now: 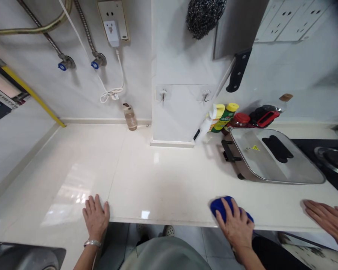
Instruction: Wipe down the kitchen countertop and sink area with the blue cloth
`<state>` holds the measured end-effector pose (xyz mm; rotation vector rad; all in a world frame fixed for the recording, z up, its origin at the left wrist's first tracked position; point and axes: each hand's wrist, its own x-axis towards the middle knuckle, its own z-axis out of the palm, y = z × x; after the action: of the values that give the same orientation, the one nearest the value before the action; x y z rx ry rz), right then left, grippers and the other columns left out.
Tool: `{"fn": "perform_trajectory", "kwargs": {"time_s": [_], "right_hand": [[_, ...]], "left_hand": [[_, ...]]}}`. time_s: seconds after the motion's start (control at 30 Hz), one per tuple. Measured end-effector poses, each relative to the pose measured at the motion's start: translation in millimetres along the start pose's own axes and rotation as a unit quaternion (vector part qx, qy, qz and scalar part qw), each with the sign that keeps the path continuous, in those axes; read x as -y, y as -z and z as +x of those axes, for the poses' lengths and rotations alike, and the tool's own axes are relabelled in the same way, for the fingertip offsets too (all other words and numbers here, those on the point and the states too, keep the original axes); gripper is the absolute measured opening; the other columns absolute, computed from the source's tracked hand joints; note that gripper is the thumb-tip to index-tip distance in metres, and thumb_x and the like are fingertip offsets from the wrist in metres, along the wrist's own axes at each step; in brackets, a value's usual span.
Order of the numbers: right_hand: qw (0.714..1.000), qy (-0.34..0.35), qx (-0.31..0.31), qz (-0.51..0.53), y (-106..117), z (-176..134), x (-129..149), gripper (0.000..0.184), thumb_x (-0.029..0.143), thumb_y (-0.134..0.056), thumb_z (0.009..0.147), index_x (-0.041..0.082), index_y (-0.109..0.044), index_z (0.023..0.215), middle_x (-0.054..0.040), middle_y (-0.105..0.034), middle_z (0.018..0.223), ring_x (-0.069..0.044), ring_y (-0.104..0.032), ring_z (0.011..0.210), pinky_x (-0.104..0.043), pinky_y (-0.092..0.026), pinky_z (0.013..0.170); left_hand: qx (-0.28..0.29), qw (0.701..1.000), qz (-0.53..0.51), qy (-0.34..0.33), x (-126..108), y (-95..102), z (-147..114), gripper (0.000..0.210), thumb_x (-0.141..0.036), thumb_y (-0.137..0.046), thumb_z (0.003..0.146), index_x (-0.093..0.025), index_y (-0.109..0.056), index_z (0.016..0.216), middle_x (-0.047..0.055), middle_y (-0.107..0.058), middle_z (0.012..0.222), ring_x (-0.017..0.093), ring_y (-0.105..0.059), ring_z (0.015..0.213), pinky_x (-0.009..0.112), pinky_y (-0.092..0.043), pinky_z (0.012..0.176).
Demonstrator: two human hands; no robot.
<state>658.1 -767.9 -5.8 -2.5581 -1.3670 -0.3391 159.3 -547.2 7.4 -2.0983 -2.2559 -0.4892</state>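
Observation:
My left hand [96,217] lies flat on the white countertop [163,180] near its front edge, fingers spread, holding nothing. A bracelet circles that wrist. Toward the right, my right hand [236,227] covers a folded blue cloth [221,204] and grips it against the counter at the front edge. Part of the cloth is hidden under my palm and fingers. Beyond the cloth stands a rectangular electric pan [242,163] with a glass lid [276,155].
Another person's hand [325,217] rests on the counter at far right. Behind the pan are several bottles and a red-lidded jar [241,119]. A small bottle [130,118] stands by the wall. A cleaver [238,71] hangs above. A sink [30,258] is at lower left, a stove [310,146] at right.

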Motion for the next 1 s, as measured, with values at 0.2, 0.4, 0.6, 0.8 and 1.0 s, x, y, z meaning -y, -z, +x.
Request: {"fn": "perform_trajectory", "kwargs": {"time_s": [0.2,0.4,0.6,0.8,1.0], "right_hand": [[0.986,-0.147,-0.070,-0.019,-11,39,-37,0.064,0.055,-0.045,0.089,0.023,-0.049,0.144,-0.0245,-0.049,0.141,-0.044,-0.046,0.114,-0.063,-0.036,0.082],[0.981,-0.180,-0.075,0.000,-30,64,26,0.070,0.059,-0.040,0.091,0.013,-0.050,0.143,-0.0326,-0.045,0.140,-0.049,-0.045,0.114,-0.063,-0.036,0.080],[0.998,-0.030,0.015,0.055,-28,73,162,0.062,0.050,-0.033,0.096,0.014,-0.048,0.145,-0.0297,-0.038,0.150,-0.050,-0.041,0.123,-0.066,-0.034,0.087],[0.979,0.144,0.095,0.105,-18,45,239,0.061,0.047,-0.041,0.095,0.023,-0.039,0.152,-0.0205,-0.035,0.158,-0.046,-0.042,0.128,-0.061,-0.033,0.097],[0.957,0.226,0.119,0.136,-10,6,194,0.064,0.057,-0.044,0.094,0.040,-0.029,0.154,-0.0074,-0.031,0.163,-0.039,-0.042,0.133,-0.056,-0.034,0.104]], "left_hand": [[-0.012,1.000,0.008,-0.009,1,0.4,0,0.068,-0.047,-0.024,0.099,-0.007,-0.033,0.152,0.026,-0.027,0.162,0.036,-0.014,0.154,0.061,-0.020,0.121],[0.008,1.000,0.010,0.000,-2,5.2,2,0.068,-0.046,-0.024,0.098,-0.005,-0.036,0.150,0.027,-0.029,0.160,0.037,-0.017,0.153,0.061,-0.022,0.120],[-0.023,0.999,0.017,-0.013,-1,3.1,2,0.069,-0.049,-0.023,0.098,-0.005,-0.040,0.148,0.028,-0.033,0.158,0.037,-0.020,0.152,0.059,-0.022,0.121],[0.002,1.000,0.001,0.013,2,4.4,3,0.068,-0.048,-0.025,0.097,-0.007,-0.042,0.147,0.026,-0.034,0.158,0.036,-0.023,0.152,0.059,-0.025,0.120],[0.013,0.999,-0.010,0.031,2,6.1,4,0.073,-0.051,-0.020,0.095,-0.005,-0.043,0.147,0.024,-0.033,0.159,0.037,-0.022,0.152,0.057,-0.022,0.122]]}}
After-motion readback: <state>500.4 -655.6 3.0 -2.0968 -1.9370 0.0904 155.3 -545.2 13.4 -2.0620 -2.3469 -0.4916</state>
